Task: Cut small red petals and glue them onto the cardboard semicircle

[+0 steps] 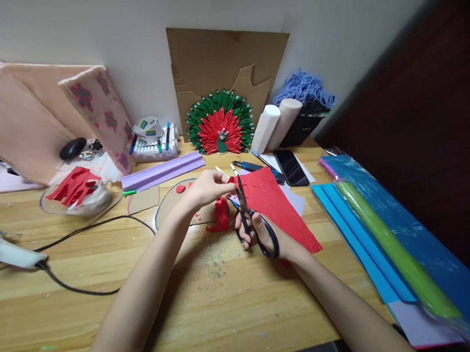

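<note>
Two bare forearms reach over a wooden counter (211,324). The left hand (209,188) pinches a small bit of red crepe paper (231,180) between thumb and fingers, right beside the blades of black-handled scissors (241,197). The right hand (263,231) grips those scissors, its fingers and thumb through the handle loops, the blades pointing away from the person. A large red crepe-paper sheet (280,208) lies on the counter just right of the blades, partly behind the right hand. Near the left wrist, a curled red strip (222,217) and small red scraps lie on or beside a piece of cardboard edged in blue (168,208). Farther back, a red and green paper peacock (219,116) stands against a brown cardboard panel (228,53). To the left, a clear bowl (46,204) holds red paper pieces (76,184); at right lies a black smartphone (292,168).
</note>
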